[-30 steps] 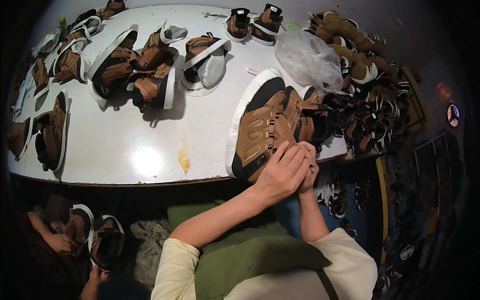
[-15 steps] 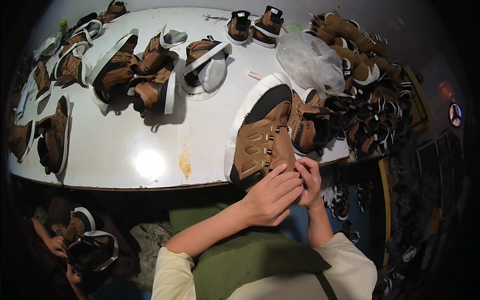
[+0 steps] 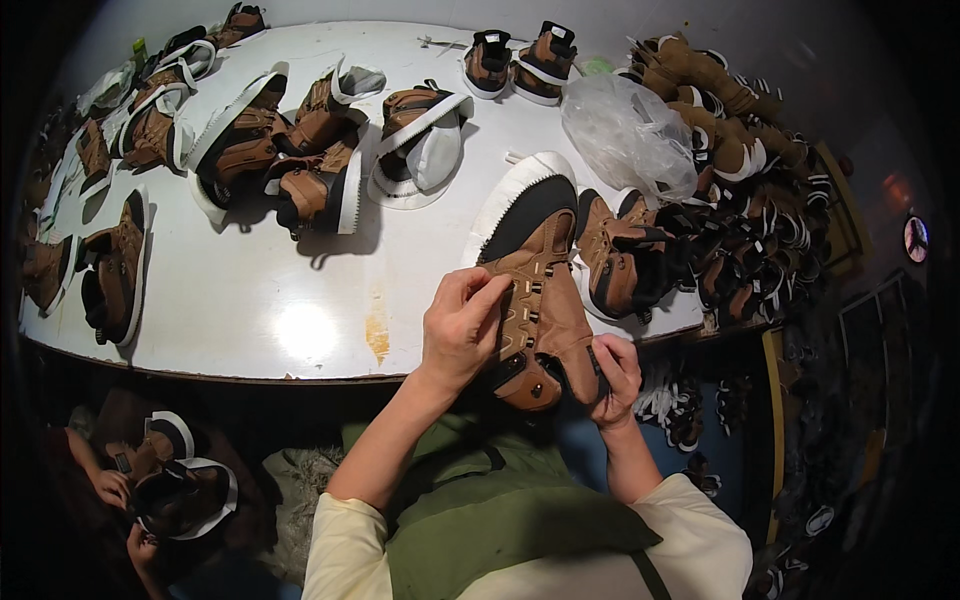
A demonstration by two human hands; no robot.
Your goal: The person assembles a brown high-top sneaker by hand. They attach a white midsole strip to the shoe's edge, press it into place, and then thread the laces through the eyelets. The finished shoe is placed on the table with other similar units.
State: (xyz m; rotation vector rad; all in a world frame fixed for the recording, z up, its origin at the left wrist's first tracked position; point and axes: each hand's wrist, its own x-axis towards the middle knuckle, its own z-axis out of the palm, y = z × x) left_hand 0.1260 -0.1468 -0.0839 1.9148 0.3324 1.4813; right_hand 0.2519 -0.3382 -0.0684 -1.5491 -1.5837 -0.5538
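Compared with half a second ago, the bare left hand (image 3: 460, 328) has been parted from the bare right hand (image 3: 616, 378) and moved to the left side of a high brown shoe with a black toe and a white, sawtooth-edged sole (image 3: 535, 270); both hands had been held together at the near end of its soft brown tongue (image 3: 567, 325).

The left hand's fingers are curled in, with thumb and forefinger brought together on the shoe's left eyelet row; the exact bit pinched is hidden. By the right hand's bent, nearly closed fingers, the tongue's near end is gripped.

On the left of the white worktop (image 3: 240, 310), several brown shoes are scattered. The handled shoe is held between the two hands, its toe pointed far and its near end extended past the near edge; its left side is partly covered by the left fingers. Just right, another brown-and-black shoe (image 3: 620, 260) is placed.
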